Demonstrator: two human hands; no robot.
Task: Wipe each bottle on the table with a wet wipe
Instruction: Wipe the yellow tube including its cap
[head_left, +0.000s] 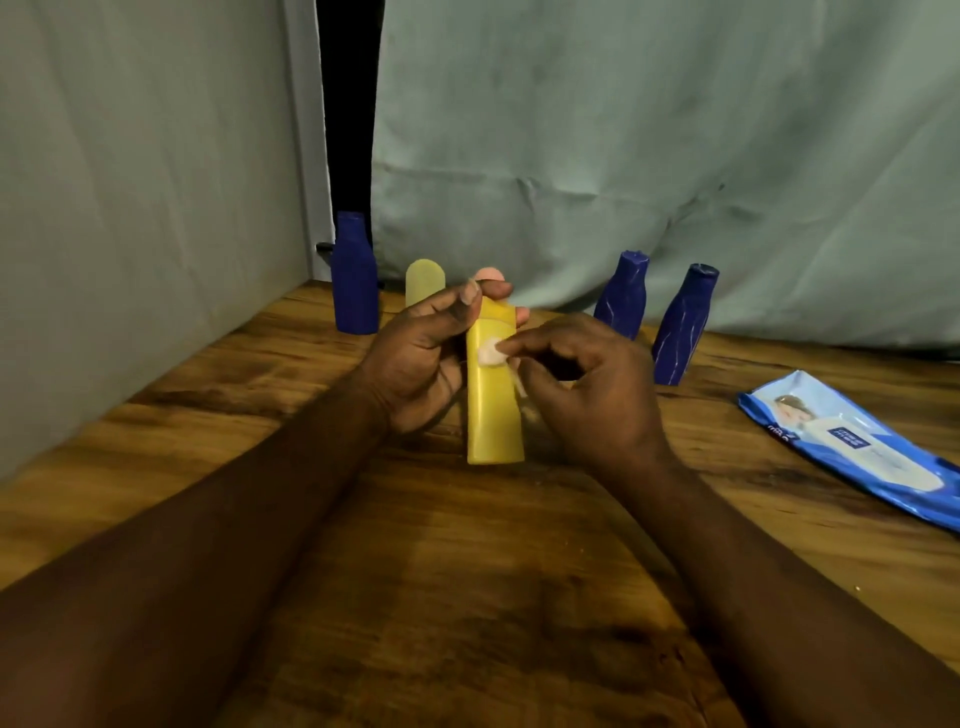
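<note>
Fingers (465, 306) of the left hand (421, 358) curled round the upper part of the yellow bottle (493, 410), thumb across its far end, holding it over the middle of the surface (467, 571); cannot tell whether the near end rests on the wood. Right hand (587, 395) pinching a small wad of wet wipe (491, 352) against the bottle's upper face, just beside the left thumb.

Likely trouble, judged from this:
- Grip high and 1-sided, on plastic getting wet. Risk of the bottle twisting or sliding out under a firm rub.
- Wipe bunched very small. Little coverage per pass, so back, base and cap easily missed; could also slip from the pinch.
- Just behind the hands, 1 pale yellow bottle (425, 280) and 1 pink-topped bottle (488, 274); further out, 3 blue bottles (356, 280). All upright and narrow, easy to topple with a dropped bottle or a careless reach.
- Pack of wipes (857, 447) well off to the right; fetching a fresh sheet means letting go with 1 hand.
</note>
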